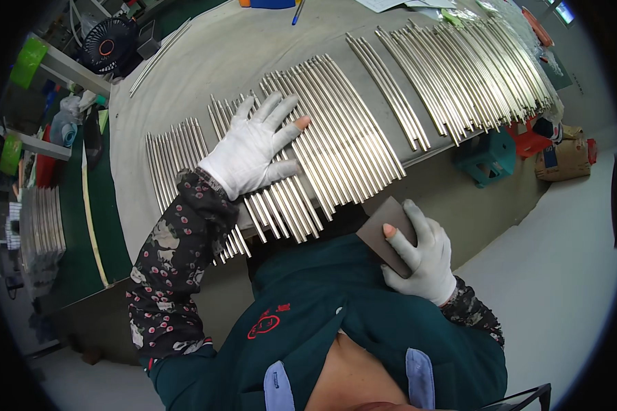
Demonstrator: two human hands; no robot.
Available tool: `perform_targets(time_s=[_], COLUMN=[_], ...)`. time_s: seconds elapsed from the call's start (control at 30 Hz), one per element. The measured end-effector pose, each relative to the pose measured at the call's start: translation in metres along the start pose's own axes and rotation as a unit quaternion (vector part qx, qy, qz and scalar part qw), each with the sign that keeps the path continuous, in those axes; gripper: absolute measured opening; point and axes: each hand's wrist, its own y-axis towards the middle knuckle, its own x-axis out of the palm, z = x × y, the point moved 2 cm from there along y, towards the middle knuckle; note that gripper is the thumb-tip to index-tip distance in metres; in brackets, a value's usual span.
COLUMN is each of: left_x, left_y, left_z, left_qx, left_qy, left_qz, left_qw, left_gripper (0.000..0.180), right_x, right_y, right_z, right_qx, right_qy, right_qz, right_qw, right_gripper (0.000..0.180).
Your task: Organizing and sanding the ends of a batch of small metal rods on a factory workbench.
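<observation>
Down on the pale grey worktable [206, 61], the left hand [253, 147], in a white cotton glove with the fingertip cut open, lies flat with its fingers spread wide, palm pressed on a row of long, thin, shiny silver metal rods [336, 137] laid side by side. Its forearm wears a dark floral-patterned sleeve [178, 260]. More of the same rods run out past the fingertips and to both sides of the palm, all touching one another, their near ends reaching over the table edge toward the body. The right hand [421, 257], gloved alike, is off the table, held close against the dark green work jacket [349, 322]; its fingers are curled and its thumb clamped on a flat, rectangular, dark brown sanding block [384, 229], which sits just below the near ends of the rods without touching them. Beyond the right hand, farther up the table, lie two more bundles of rods [473, 75]. Far past the left hand stands a small black desk fan [108, 44].
</observation>
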Motion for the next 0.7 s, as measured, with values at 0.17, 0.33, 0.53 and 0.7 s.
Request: perform_targets(time_s=[0.17, 0.33, 0.53, 0.7], left_x=[0.016, 0.002, 0.006, 0.005], left_y=[0.034, 0.021, -0.022, -0.032], left_z=[0.001, -0.025, -0.065, -0.06], left_qx=[0.012, -0.06, -0.153, -0.165], left_qy=[0.0, -0.037, -0.038, -0.028], left_qz=[0.013, 0.057, 0.015, -0.037], left_qw=[1.0, 0.996, 0.987, 0.985], left_gripper=[0.072, 0.068, 0.067, 0.065], right_x=[0.002, 0.022, 0.05, 0.065], right_y=[0.012, 0.027, 0.059, 0.066], right_z=[-0.003, -0.009, -0.006, 0.0], right_qx=[-0.202, -0.351, -0.426, -0.414], right_qy=[-0.039, -0.041, -0.045, -0.033], right_qz=[0.103, 0.07, 0.087, 0.127], right_qw=[0.973, 0.933, 0.9, 0.901], right_gripper=[0.059, 0.051, 0.052, 0.054])
